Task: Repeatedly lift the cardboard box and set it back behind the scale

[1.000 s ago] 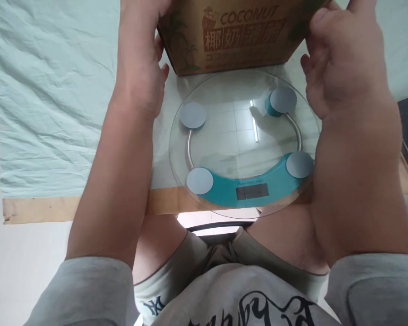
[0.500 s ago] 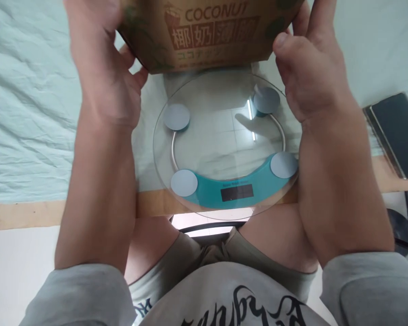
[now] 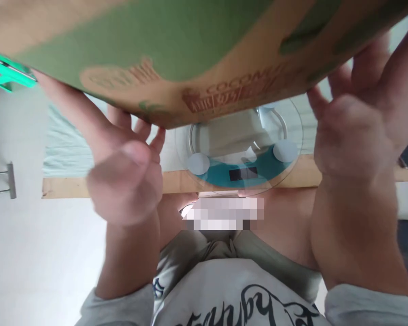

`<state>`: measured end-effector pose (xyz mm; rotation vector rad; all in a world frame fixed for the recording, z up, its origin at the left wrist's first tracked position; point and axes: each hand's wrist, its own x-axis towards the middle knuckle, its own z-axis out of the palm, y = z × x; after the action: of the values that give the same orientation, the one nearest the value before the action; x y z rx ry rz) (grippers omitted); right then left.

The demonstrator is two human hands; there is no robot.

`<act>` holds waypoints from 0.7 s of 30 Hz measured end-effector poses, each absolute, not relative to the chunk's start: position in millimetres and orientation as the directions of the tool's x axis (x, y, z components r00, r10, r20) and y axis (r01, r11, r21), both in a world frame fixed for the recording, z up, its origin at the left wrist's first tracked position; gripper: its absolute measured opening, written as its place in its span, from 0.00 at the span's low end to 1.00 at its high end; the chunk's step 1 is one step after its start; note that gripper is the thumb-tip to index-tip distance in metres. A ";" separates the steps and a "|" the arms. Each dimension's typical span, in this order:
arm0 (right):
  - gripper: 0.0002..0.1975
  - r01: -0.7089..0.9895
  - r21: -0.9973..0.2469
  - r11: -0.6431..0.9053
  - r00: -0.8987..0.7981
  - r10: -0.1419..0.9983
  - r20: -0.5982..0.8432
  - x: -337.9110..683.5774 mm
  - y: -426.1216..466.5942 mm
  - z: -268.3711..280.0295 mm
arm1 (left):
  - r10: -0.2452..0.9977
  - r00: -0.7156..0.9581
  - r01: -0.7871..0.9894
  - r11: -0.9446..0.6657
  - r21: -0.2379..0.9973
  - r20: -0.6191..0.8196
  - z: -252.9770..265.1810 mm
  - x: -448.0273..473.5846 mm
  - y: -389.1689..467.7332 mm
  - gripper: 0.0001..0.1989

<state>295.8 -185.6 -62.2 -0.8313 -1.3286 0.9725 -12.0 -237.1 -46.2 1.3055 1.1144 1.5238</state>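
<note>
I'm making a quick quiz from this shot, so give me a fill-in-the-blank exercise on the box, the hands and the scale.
1. The cardboard box is held up by ____ hands, the left hand and the right hand.
2. Below the box lies a round ____ scale on the table.
3. The curved band holding the scale's display is coloured ____.
4. The English word printed on the box is ____.

Missing words: two; glass; teal; COCONUT
</note>
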 end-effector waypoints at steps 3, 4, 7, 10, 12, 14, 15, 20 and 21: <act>0.43 0.044 -0.846 0.532 -0.109 0.844 0.525 302.9 -204.2 -88.8 | 0.973 0.043 -0.057 -0.224 0.973 0.226 -51.9 -13.4 -260.8 0.44; 0.46 0.082 -0.853 0.515 -0.079 0.857 0.510 306.2 -210.4 -97.3 | 0.952 0.125 -0.075 -0.272 0.959 0.280 -60.2 -16.1 -264.8 0.49; 0.54 0.139 -0.901 0.411 -0.015 0.911 0.413 318.3 -228.2 -119.6 | 0.937 0.165 -0.083 -0.296 0.951 0.306 -90.8 -22.6 -272.5 0.58; 0.55 0.090 -0.917 0.389 -0.005 0.921 0.390 329.6 -240.5 -137.1 | 0.961 0.076 -0.057 -0.261 0.964 0.265 -110.6 -21.2 -279.7 0.57; 0.54 0.048 -0.923 0.383 -0.013 0.924 0.383 333.0 -246.0 -145.7 | 0.967 0.076 -0.034 -0.240 0.970 0.242 -115.2 -17.8 -284.8 0.55; 0.52 0.032 -0.939 0.342 -0.004 0.940 0.342 330.8 -251.0 -151.5 | 0.975 0.077 -0.022 -0.208 0.978 0.209 -115.7 -14.5 -290.2 0.53; 0.51 0.032 -0.946 0.323 0.014 0.946 0.324 327.8 -253.6 -153.3 | 0.978 0.070 -0.021 -0.194 0.981 0.195 -115.2 -13.3 -292.8 0.53; 0.45 0.014 -0.944 0.331 0.149 0.932 0.329 314.9 -257.0 -151.5 | 0.988 -0.137 -0.030 -0.078 0.997 0.073 -110.6 -20.1 -285.3 0.55; 0.40 0.007 -0.942 0.335 0.190 0.925 0.330 317.6 -252.5 -148.8 | 0.980 -0.194 -0.037 -0.052 0.998 0.044 -109.5 -24.8 -275.4 0.52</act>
<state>317.6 -252.5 -148.8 -1.0232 -1.1953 0.8355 -24.8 -275.4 -109.5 1.1155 1.2957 1.4065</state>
